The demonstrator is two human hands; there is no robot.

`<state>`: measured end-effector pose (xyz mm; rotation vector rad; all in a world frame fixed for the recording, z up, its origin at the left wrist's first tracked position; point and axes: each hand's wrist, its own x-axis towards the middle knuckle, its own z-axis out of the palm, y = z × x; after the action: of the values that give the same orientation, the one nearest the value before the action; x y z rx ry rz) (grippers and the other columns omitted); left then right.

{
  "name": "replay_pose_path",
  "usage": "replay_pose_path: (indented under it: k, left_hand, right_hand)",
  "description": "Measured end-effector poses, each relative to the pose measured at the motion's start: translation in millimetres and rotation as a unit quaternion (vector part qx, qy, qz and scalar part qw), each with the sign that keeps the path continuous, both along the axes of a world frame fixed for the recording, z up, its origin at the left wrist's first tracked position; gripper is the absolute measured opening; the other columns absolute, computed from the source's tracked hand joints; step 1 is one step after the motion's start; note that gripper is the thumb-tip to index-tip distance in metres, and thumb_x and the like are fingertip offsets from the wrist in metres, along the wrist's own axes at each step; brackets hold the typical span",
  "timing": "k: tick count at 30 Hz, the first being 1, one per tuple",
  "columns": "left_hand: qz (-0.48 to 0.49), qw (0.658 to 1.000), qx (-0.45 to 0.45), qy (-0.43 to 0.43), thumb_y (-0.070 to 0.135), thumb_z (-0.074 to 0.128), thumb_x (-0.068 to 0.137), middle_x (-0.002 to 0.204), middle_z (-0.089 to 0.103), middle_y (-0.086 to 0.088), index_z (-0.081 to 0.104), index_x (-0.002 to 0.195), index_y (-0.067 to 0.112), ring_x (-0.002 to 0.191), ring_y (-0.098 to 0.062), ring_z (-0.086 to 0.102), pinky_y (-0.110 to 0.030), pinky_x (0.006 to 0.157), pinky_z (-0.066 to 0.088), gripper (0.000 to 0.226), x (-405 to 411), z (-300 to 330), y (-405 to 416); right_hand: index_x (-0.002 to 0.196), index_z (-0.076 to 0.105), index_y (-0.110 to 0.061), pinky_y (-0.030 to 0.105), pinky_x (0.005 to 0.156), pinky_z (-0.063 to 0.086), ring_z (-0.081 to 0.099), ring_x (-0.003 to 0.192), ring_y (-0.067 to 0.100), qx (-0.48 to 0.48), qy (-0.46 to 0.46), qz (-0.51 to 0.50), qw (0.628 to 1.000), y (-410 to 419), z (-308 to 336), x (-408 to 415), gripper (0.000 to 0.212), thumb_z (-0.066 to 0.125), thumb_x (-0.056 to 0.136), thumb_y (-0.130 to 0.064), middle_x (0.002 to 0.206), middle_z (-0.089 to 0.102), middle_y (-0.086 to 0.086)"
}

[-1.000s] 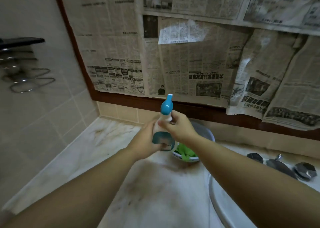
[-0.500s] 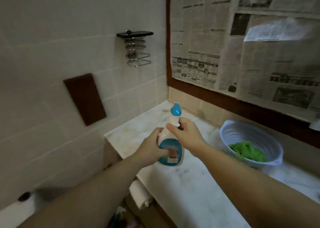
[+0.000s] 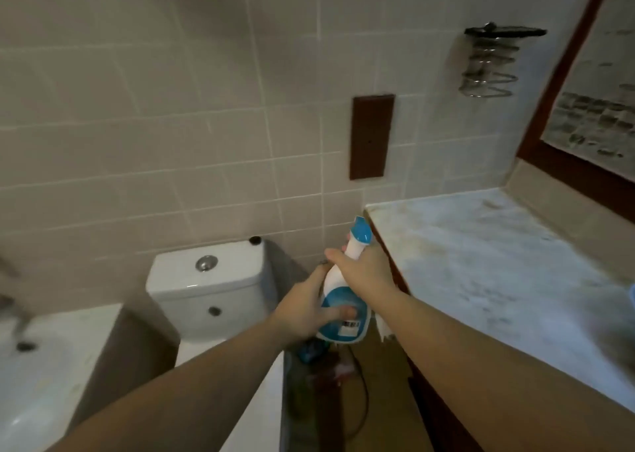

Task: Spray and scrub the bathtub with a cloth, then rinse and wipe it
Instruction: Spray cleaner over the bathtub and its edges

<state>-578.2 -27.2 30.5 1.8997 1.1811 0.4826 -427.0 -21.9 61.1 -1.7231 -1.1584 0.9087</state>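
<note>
Both hands are on the white plastic spray bottle with the blue cap and blue label [image 3: 344, 300], held in mid-air beside the pale marble counter [image 3: 498, 262]. The left hand [image 3: 305, 309] wraps the body, the right hand [image 3: 364, 273] clasps the neck. The white bathtub [image 3: 51, 365] sits low on the left, past the white ceramic toilet [image 3: 209, 286]. Best plan (judging from here): keep the bottle upright, aim the nozzle away from the face, and spray the tub evenly.

Single head view, close, looking down-forward.
</note>
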Motion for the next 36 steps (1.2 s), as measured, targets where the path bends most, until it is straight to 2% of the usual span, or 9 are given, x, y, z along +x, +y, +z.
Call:
replay_pose_path:
  k: [3,6,9,13,18,20,22,29,36]
  left_hand:
    - [0.046,0.999,-0.008,0.017,0.051,0.082,0.081,0.122,0.064,0.019,0.04,0.136,0.04,0.109,-0.003,0.065,-0.031,0.093,0.059,0.07,-54.9,-8.6,-13.9]
    - [0.085,0.996,-0.015,0.032,0.052,0.082,0.081,0.126,0.065,0.015,0.041,0.136,0.042,0.113,-0.009,0.066,-0.042,0.096,0.06,0.07,-115.2,-18.6,-31.0]
    - [0.122,0.991,-0.02,0.055,0.05,0.079,0.085,0.131,0.063,0.012,0.037,0.139,0.042,0.116,-0.014,0.065,-0.042,0.097,0.059,0.069,-178.6,-24.7,-55.3]
    - [0.163,0.982,-0.04,0.086,0.058,0.076,0.086,0.13,0.062,0.013,0.037,0.136,0.043,0.113,-0.015,0.066,-0.038,0.095,0.061,0.065,-279.6,-39.5,-92.6]
    - [0.224,0.964,-0.075,0.126,0.058,0.073,0.088,0.126,0.063,0.01,0.039,0.13,0.038,0.107,-0.015,0.067,-0.032,0.093,0.06,0.058,-401.8,-51.4,-142.1]
    - [0.244,0.957,-0.083,0.132,0.06,0.073,0.087,0.124,0.064,0.009,0.039,0.128,0.037,0.105,-0.013,0.067,-0.033,0.092,0.06,0.058,-446.2,-55.0,-161.4]
    - [0.265,0.951,-0.087,0.132,0.06,0.072,0.087,0.125,0.063,0.008,0.039,0.129,0.038,0.104,-0.013,0.066,-0.033,0.092,0.06,0.058,-482.6,-57.7,-176.2]
    - [0.291,0.939,-0.123,0.135,0.057,0.076,0.086,0.126,0.064,0.006,0.041,0.133,0.036,0.107,-0.016,0.066,-0.033,0.094,0.059,0.063,-565.5,-62.5,-190.8]
    - [0.281,0.94,-0.155,0.12,0.057,0.079,0.083,0.123,0.066,0.006,0.045,0.132,0.034,0.105,-0.016,0.069,-0.03,0.09,0.061,0.063,-619.4,-82.2,-144.9]
  right_hand:
    - [0.122,0.052,-0.024,0.027,0.075,0.046,0.059,0.088,0.01,-0.029,0.022,0.027,0.999,-2.7,-4.3,-58.6,0.046,0.075,0.089,-0.047,0.099,0.06,-0.006]
    - [0.125,0.056,-0.018,0.028,0.076,0.047,0.06,0.091,0.015,-0.049,0.023,0.058,0.997,-8.5,-10.0,-121.0,0.042,0.076,0.091,-0.034,0.103,0.061,-0.002]
    - [0.126,0.058,-0.02,0.028,0.078,0.05,0.064,0.098,0.019,-0.053,0.005,0.102,0.993,-17.4,-22.5,-189.7,0.04,0.075,0.09,-0.027,0.106,0.063,0.0]
    - [0.13,0.05,-0.028,0.037,0.091,0.058,0.064,0.099,0.019,-0.084,-0.022,0.161,0.983,-37.8,-43.9,-294.2,0.043,0.071,0.094,-0.036,0.117,0.062,0.003]
    - [0.132,0.047,-0.028,0.024,0.066,0.05,0.06,0.084,0.015,-0.143,0.011,0.218,0.965,-66.6,-68.9,-425.0,0.044,0.069,0.094,-0.035,0.116,0.06,0.003]
    - [0.133,0.048,-0.027,0.028,0.07,0.055,0.061,0.089,0.017,-0.171,0.033,0.241,0.955,-78.0,-74.7,-470.9,0.046,0.07,0.093,-0.034,0.119,0.061,0.005]
    - [0.135,0.049,-0.024,0.036,0.082,0.059,0.063,0.095,0.02,-0.196,0.051,0.25,0.947,-87.7,-77.3,-508.9,0.049,0.07,0.093,-0.035,0.119,0.062,0.007]
    - [0.123,0.056,-0.02,0.03,0.066,0.051,0.066,0.089,0.02,-0.217,0.085,0.233,0.944,-97.8,-91.4,-597.0,0.041,0.073,0.088,-0.035,0.103,0.066,0.004]
    - [0.119,0.056,-0.02,0.04,0.082,0.061,0.07,0.088,0.024,-0.236,0.08,0.199,0.948,-55.1,-118.6,-653.3,0.043,0.074,0.084,-0.035,0.102,0.069,0.006]
